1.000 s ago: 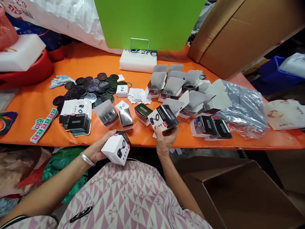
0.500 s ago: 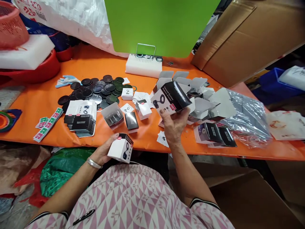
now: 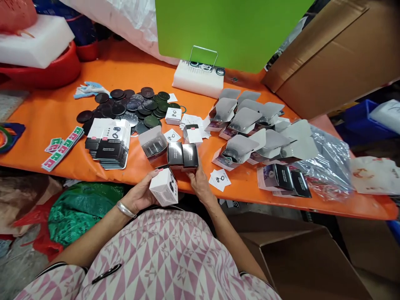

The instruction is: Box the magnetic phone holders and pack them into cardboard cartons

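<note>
My left hand (image 3: 142, 193) is closed around a small white carton (image 3: 164, 186) with a black bracket printed on its side, held tilted just off the table's front edge. My right hand (image 3: 201, 183) grips the lower near side of a black-topped carton (image 3: 190, 156); its fingertips are partly hidden. That carton stands against another black-topped carton (image 3: 175, 154). Left of them is an open carton (image 3: 153, 143) with its flap raised, and behind them a white carton with a black strip (image 3: 193, 134).
Several open cartons (image 3: 240, 150) stand to the right, with closed black cartons (image 3: 283, 177) in front. Black discs (image 3: 118, 109), a stack of flat cartons (image 3: 111, 143) and sticker strips (image 3: 64, 149) lie left. Leaflets (image 3: 220, 179) lie near the front edge of the orange table (image 3: 150, 79).
My right hand has brought its carton down and left, flap now closed, beside the other black-topped carton. My left hand still holds the white carton, slightly turned. The view has shifted.
</note>
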`<state>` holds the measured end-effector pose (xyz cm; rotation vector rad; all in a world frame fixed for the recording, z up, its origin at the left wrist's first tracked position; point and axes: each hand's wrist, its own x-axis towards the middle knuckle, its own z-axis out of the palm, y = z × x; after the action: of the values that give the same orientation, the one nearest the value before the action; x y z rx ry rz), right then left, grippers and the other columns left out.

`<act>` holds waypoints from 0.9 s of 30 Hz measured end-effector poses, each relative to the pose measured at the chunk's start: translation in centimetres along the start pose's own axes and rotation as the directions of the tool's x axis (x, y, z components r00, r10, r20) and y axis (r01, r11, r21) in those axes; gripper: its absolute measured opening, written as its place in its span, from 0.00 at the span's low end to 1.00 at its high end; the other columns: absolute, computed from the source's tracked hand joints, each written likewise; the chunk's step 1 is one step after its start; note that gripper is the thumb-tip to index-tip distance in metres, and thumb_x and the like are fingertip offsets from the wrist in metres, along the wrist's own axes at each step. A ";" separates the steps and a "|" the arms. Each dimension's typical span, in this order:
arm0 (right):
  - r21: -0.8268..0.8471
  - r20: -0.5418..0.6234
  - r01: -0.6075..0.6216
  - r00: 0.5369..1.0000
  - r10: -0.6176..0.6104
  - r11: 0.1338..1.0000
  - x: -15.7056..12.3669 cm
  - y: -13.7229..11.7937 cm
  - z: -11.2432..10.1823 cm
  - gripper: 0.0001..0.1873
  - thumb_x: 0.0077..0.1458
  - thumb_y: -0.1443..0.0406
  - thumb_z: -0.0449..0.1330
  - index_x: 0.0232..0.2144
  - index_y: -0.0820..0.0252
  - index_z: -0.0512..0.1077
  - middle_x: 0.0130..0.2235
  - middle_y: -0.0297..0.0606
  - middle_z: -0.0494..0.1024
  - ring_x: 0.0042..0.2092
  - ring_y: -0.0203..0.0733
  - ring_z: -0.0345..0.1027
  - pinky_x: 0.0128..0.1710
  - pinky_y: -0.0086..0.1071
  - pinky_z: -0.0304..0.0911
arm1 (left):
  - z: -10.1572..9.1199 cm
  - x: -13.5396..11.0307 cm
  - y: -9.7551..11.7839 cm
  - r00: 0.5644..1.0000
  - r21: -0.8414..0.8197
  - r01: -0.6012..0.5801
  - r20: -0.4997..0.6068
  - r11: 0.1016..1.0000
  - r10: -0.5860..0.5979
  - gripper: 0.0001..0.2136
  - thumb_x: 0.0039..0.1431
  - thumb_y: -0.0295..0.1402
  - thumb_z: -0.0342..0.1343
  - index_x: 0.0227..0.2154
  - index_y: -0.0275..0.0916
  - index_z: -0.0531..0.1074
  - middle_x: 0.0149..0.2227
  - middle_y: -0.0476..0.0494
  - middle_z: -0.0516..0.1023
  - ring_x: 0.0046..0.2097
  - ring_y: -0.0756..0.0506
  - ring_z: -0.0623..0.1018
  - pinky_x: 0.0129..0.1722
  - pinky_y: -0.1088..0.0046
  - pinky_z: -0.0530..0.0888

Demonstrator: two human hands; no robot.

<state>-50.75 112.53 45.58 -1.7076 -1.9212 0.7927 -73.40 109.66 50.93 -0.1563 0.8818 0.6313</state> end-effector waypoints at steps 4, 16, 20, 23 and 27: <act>-0.184 -0.022 0.108 0.993 -0.114 0.977 1.2 -0.7 -5.2 0.23 0.60 0.67 0.45 0.53 0.61 0.70 0.50 0.51 0.76 0.51 0.52 0.72 0.52 0.45 0.67 | -1.2 0.2 -0.3 0.999 -0.005 -0.007 0.049 1.000 0.007 0.23 0.58 0.43 0.60 0.53 0.38 0.71 0.41 0.39 0.82 0.40 0.39 0.82 0.46 0.59 0.76; -0.397 -0.072 -0.171 0.985 0.155 0.902 14.0 -6.7 -7.6 0.35 0.54 0.59 0.58 0.63 0.63 0.60 0.50 0.54 0.73 0.50 0.57 0.68 0.50 0.48 0.65 | -0.6 -0.6 -0.5 0.992 -0.019 -0.118 -0.055 0.993 0.116 0.21 0.59 0.37 0.60 0.55 0.41 0.68 0.41 0.40 0.82 0.38 0.40 0.82 0.42 0.58 0.78; -0.374 -0.391 -0.111 0.919 -0.048 0.921 7.1 -5.2 -7.8 0.36 0.56 0.57 0.56 0.65 0.61 0.58 0.51 0.53 0.67 0.52 0.56 0.66 0.50 0.48 0.66 | -1.5 -0.5 -0.2 0.991 -0.046 -0.118 -0.071 0.992 0.115 0.18 0.59 0.35 0.60 0.52 0.41 0.70 0.39 0.42 0.82 0.37 0.41 0.82 0.39 0.62 0.79; -0.353 -0.509 -0.028 0.844 -0.167 0.935 2.5 -2.5 -5.0 0.31 0.60 0.55 0.54 0.62 0.63 0.61 0.50 0.54 0.67 0.53 0.54 0.65 0.51 0.47 0.67 | -1.7 -0.1 -0.1 0.993 -0.058 -0.110 -0.042 0.992 0.107 0.15 0.59 0.35 0.60 0.48 0.39 0.72 0.39 0.42 0.82 0.36 0.42 0.82 0.38 0.64 0.79; -0.301 -0.424 0.124 0.871 -0.250 0.946 -0.5 0.6 -2.1 0.25 0.66 0.61 0.46 0.62 0.64 0.60 0.53 0.53 0.70 0.55 0.49 0.66 0.53 0.42 0.67 | -1.0 0.4 -0.1 0.997 -0.040 -0.078 0.002 0.996 0.078 0.13 0.58 0.35 0.60 0.46 0.38 0.72 0.38 0.41 0.82 0.35 0.41 0.82 0.35 0.61 0.80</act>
<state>-48.80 112.37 46.72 -1.6318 -1.8699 0.0399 -73.84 109.37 49.97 -0.1572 0.8753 0.7225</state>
